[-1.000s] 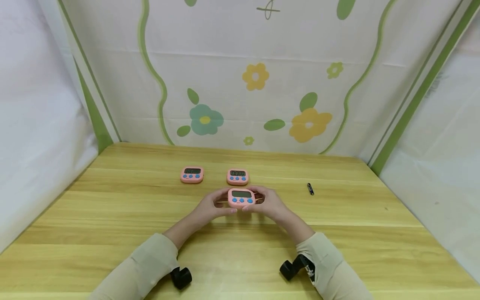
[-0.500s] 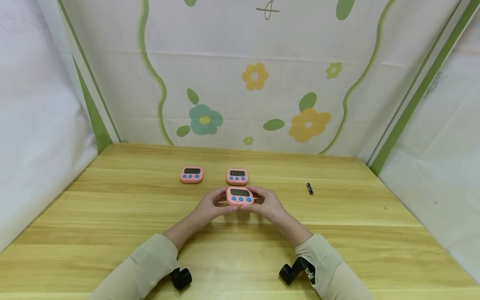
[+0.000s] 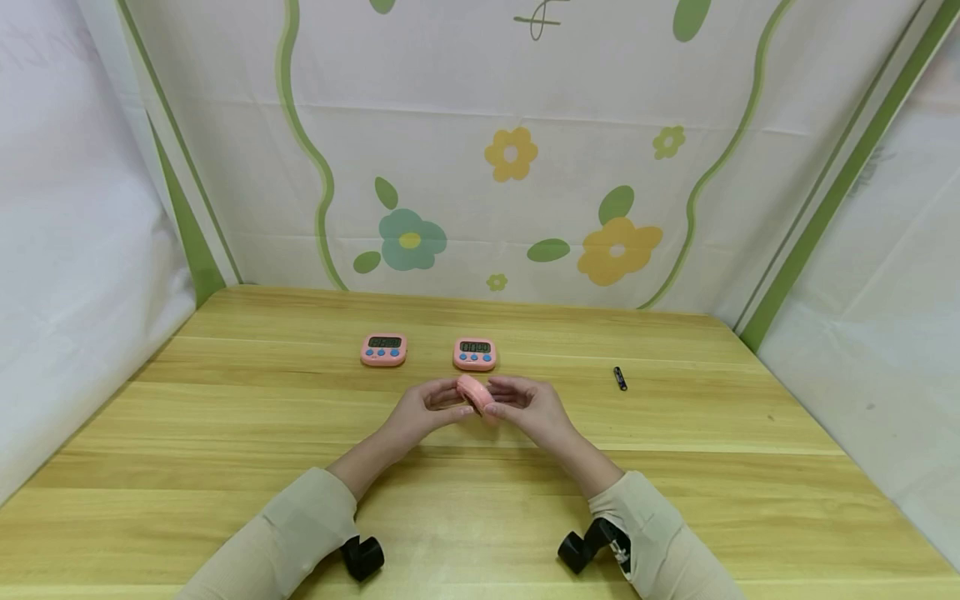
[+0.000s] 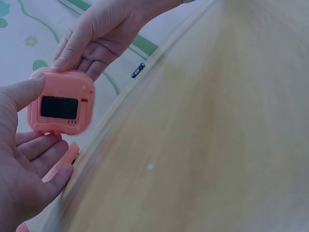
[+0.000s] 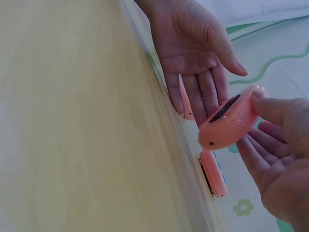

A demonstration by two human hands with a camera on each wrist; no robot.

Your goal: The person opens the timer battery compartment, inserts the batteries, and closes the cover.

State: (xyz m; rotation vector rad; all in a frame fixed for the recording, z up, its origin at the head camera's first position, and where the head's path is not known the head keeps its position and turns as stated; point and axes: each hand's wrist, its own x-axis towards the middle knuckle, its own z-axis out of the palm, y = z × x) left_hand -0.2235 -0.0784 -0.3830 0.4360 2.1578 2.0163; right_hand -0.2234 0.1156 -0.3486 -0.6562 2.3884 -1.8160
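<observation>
My right hand point(image 3: 543, 414) pinches a pink kitchen timer point(image 3: 476, 390) between thumb and fingers, above the table. The left wrist view shows the back of this timer point(image 4: 65, 87), with a dark rectangular patch; its screen and buttons face away. My left hand point(image 3: 414, 414) is around the timer's other side. In the right wrist view, the left hand point(image 5: 195, 60) has extended fingers, its thumb apart from the timer point(image 5: 232, 126) and its fingertips close behind it. Just beyond the hands lies a second pink timer point(image 3: 475, 355), with blue buttons and digits on its screen.
Another pink timer point(image 3: 384, 350) lies on the wooden table point(image 3: 480, 517), left of the second one. A small dark battery point(image 3: 620, 378) lies to the right. A white curtain point(image 3: 450, 100) with printed flowers stands behind the table's far edge.
The timer's front faced me with both hands on its sides; now it is turned edge-on, its back toward the left hand. The left fingers have loosened from it. Other timers have not moved.
</observation>
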